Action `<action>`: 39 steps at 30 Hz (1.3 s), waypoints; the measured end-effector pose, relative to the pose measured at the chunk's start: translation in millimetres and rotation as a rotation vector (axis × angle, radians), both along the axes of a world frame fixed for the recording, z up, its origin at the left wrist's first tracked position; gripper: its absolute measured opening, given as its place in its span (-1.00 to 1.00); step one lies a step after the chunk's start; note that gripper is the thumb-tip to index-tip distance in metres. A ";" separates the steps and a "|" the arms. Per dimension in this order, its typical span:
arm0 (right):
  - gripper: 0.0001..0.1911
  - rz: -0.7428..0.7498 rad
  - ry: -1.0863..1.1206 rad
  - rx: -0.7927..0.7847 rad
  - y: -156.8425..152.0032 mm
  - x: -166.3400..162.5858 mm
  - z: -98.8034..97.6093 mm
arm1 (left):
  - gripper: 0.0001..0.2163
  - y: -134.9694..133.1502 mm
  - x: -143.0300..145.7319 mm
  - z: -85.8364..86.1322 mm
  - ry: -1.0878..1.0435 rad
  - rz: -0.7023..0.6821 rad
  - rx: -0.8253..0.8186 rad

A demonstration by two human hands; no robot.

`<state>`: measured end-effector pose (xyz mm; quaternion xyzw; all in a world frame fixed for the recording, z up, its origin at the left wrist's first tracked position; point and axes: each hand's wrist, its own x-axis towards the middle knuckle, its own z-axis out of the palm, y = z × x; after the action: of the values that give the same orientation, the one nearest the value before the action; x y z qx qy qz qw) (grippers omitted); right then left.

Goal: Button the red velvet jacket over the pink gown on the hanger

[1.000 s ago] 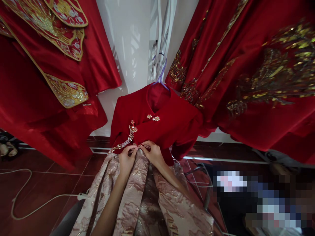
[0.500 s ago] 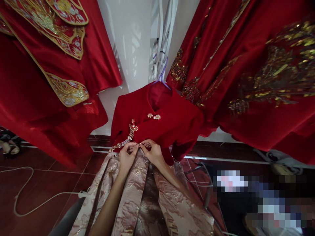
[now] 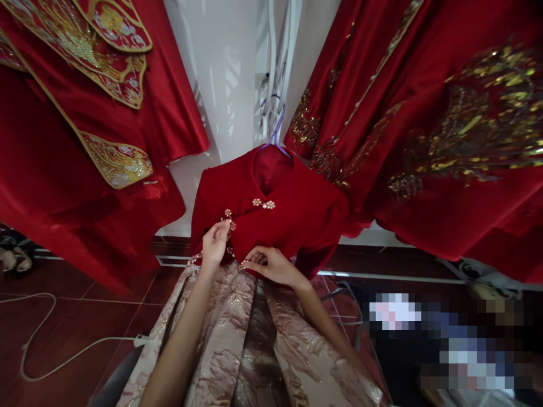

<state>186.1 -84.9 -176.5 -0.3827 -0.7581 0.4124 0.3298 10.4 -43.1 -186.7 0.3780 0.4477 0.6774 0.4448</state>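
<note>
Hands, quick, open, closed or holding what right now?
Left hand: closed, pinching at the beaded ornament.
Right hand: curled at the lower clasp; whether it grips cannot be told.

- Your left hand (image 3: pixel 215 243) is totally bare, slim fingers, pretty narrow wrist.
- Your right hand (image 3: pixel 271 265) matches it, bare and slender.
- Your left forearm (image 3: pixel 180 339) is uncovered too, long and smooth-edged, a bit wider toward the bottom of the view.
- Same deal with your right forearm (image 3: pixel 322 316), bare skin and slim, getting dim lower down.
- Can't really make out your nails, they're too small tbh.
</note>
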 end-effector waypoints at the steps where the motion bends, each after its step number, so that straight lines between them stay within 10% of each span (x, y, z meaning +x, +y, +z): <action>1: -0.78 0.001 -0.002 0.004 -0.1 -0.8 0.0 | -0.65 -0.5 0.8 -1.4 -0.009 -0.003 -0.009; 21: -0.80 0.015 -0.029 -0.015 0.9 0.6 -1.1 | -0.64 0.0 10.8 13.1 -0.141 -0.005 -0.085; 39: -0.74 0.169 -0.149 -0.090 -10.5 28.1 32.3 | -0.67 -3.9 24.0 23.4 0.150 -0.070 0.045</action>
<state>214.2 -95.4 -144.2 -0.3614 -0.7909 0.4426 0.2191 34.4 -47.0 -163.3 0.4530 0.4509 0.6411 0.4248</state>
